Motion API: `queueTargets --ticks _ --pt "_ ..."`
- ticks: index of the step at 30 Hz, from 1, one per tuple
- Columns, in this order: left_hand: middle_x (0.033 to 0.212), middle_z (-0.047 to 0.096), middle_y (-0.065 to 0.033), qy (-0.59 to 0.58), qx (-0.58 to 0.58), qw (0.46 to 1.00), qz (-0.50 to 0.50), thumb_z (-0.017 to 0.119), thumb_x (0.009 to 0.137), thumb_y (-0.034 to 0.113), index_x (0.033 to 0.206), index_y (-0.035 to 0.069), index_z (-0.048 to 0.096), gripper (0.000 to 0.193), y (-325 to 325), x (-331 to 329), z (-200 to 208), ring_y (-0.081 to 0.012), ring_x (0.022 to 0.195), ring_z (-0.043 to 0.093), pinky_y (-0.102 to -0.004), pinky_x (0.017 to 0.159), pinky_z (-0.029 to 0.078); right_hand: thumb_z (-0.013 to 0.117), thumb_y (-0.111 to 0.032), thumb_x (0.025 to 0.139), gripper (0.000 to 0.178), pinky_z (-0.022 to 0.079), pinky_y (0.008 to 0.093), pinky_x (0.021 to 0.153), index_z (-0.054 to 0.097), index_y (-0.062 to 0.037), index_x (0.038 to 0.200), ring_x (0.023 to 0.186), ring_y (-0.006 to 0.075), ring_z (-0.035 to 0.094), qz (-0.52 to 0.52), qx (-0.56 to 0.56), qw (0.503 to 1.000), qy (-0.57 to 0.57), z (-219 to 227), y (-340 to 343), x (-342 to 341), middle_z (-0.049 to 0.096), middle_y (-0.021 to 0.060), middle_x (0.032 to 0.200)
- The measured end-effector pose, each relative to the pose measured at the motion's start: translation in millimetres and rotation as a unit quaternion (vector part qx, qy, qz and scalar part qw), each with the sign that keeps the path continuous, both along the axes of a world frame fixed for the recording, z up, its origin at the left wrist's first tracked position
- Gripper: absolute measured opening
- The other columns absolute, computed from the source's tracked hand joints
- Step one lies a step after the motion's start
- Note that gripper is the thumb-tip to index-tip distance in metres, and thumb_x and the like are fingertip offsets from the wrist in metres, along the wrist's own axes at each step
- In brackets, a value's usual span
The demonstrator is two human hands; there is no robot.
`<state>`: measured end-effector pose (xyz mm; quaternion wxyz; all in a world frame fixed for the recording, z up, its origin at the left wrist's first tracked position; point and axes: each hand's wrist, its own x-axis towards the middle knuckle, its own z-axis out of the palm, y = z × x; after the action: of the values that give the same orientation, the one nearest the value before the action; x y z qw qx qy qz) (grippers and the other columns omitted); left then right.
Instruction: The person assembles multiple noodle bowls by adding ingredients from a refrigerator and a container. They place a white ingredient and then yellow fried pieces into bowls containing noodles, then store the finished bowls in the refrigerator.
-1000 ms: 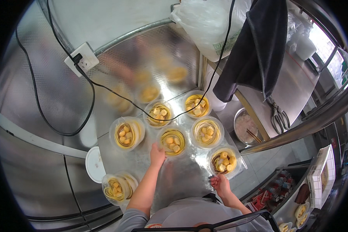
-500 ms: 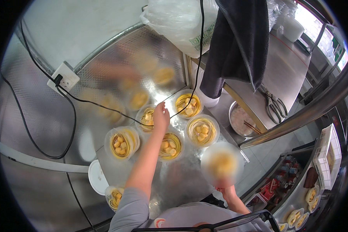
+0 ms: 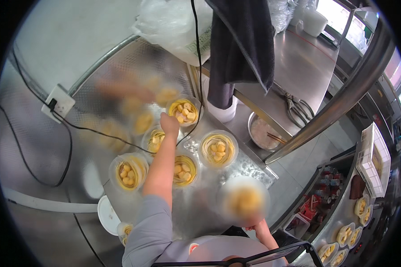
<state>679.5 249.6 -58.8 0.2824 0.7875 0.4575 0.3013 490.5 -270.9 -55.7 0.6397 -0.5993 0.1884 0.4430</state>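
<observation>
My left hand (image 3: 170, 125) reaches forward over the steel counter, its fingers closed at the near-left rim of a round clear plastic bowl (image 3: 182, 110). That bowl contains yellow strips topped with pale yellow chunks. Low at the right, my right hand (image 3: 259, 228) holds another bowl (image 3: 245, 200) by its near side; this bowl looks blurred, with yellow food in it. Similar filled bowls stand around my left forearm: one at the left (image 3: 128, 171), one just beyond the wrist (image 3: 155, 140), one beside the forearm (image 3: 183, 170), and one to the right (image 3: 218, 149).
A black cable (image 3: 107, 130) hangs across the work area from a wall socket (image 3: 59, 103). A dark towel (image 3: 243, 44) hangs beside a shelf holding scissors (image 3: 297, 111). Below sits a metal pot (image 3: 267, 132) with chopsticks. A steel post (image 3: 334, 104) slants at the right.
The far bowl has shifted left and away, and my left fingers are now at its rim. My right hand still holds its bowl. The whole view has shifted a little.
</observation>
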Motion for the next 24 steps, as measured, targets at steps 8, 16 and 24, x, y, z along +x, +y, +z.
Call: queueTargets --ticks 8,16,24 --pt "0.069 0.052 -0.0066 -0.294 -0.175 0.939 -0.028 0.051 0.095 0.011 0.085 0.005 0.046 0.013 -101 -160 79 -0.0135 0.045 0.052 -0.03 0.039 0.041 0.044 -0.014 0.081 0.024 0.047 0.0271 0.05 0.061 0.0018 0.083 0.053 0.0188 0.061 0.09 0.065 0.992 -0.063 62 16 0 0.067 0.0147 0.068" --pt "0.065 0.053 -0.0035 -0.181 -0.334 0.925 -0.022 0.052 0.098 0.016 0.085 0.006 0.05 0.017 -231 -334 56 -0.0098 0.044 0.05 -0.0284 0.036 0.038 0.05 -0.017 0.088 0.02 0.044 0.026 0.049 0.06 -0.0008 0.084 0.053 0.0166 0.059 0.266 0.127 0.952 -0.085 120 67 2 0.066 0.0135 0.069" --pt "0.085 0.059 -0.0053 -0.103 -0.129 0.986 -0.026 0.06 0.094 0.018 0.099 0.004 0.054 0.016 -255 -420 -47 -0.0146 0.076 0.06 -0.0318 0.058 0.053 0.046 -0.056 0.097 0.057 0.046 0.028 0.055 0.062 -0.0016 0.09 0.061 0.0172 0.062 0.527 0.052 0.847 -0.041 42 125 -6 0.067 0.0118 0.072"
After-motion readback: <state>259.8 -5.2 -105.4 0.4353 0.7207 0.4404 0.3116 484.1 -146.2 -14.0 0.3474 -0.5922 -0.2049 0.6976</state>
